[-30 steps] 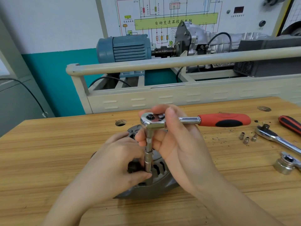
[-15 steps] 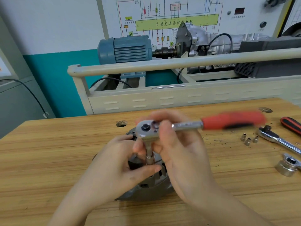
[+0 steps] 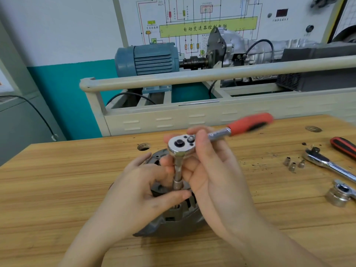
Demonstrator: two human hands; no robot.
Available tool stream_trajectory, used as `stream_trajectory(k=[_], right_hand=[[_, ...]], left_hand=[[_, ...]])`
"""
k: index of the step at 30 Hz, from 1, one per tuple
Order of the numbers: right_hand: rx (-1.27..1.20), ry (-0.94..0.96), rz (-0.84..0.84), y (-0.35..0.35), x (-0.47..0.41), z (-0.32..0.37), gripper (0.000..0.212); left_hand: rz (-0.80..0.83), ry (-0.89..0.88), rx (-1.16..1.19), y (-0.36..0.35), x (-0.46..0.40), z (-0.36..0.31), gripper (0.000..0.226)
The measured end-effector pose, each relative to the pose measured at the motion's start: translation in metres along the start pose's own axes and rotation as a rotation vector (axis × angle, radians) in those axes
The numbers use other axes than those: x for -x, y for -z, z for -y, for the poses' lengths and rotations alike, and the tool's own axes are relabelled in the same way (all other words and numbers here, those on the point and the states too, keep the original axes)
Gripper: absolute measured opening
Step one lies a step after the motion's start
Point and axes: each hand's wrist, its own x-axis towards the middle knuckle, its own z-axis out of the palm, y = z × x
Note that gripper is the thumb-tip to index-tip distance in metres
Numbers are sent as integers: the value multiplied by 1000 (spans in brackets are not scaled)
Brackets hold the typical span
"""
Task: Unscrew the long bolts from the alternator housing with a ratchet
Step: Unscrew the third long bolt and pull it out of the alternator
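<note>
The grey alternator housing (image 3: 173, 222) lies on the wooden bench, mostly covered by my hands. A ratchet (image 3: 180, 146) with a red and black handle (image 3: 250, 124) stands over it on a chrome extension and socket (image 3: 177, 177) that points straight down into the housing. My right hand (image 3: 213, 178) grips the ratchet head, thumb on top. My left hand (image 3: 142, 191) pinches the socket's lower end between thumb and fingers. The bolt under the socket is hidden.
To the right on the bench lie a second ratchet (image 3: 325, 162), a red and black handle (image 3: 344, 146), three small sockets (image 3: 293, 164) and a large socket (image 3: 339, 195). A hole (image 3: 143, 146) is in the bench behind the housing. A beige frame with a blue motor (image 3: 146, 60) stands behind.
The ratchet handle has swung away from me, from pointing right to pointing back-right. My hands have stayed on the head and the socket.
</note>
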Motion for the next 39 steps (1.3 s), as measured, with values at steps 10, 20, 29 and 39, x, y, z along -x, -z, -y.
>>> stream_trajectory(k=[10, 20, 29, 39], right_hand=[[-63, -79, -2, 0, -2, 2, 30], [0, 22, -15, 0, -1, 0, 19], [-52, -49, 7, 3, -3, 1, 37], [-46, -72, 28, 4, -4, 2, 33]], left_hand=[[80, 13, 62, 4, 0, 1, 48], [-70, 22, 101, -3, 0, -4, 29], [-7, 25, 53, 0, 1, -1, 39], [2, 21, 33, 0, 1, 1, 46]])
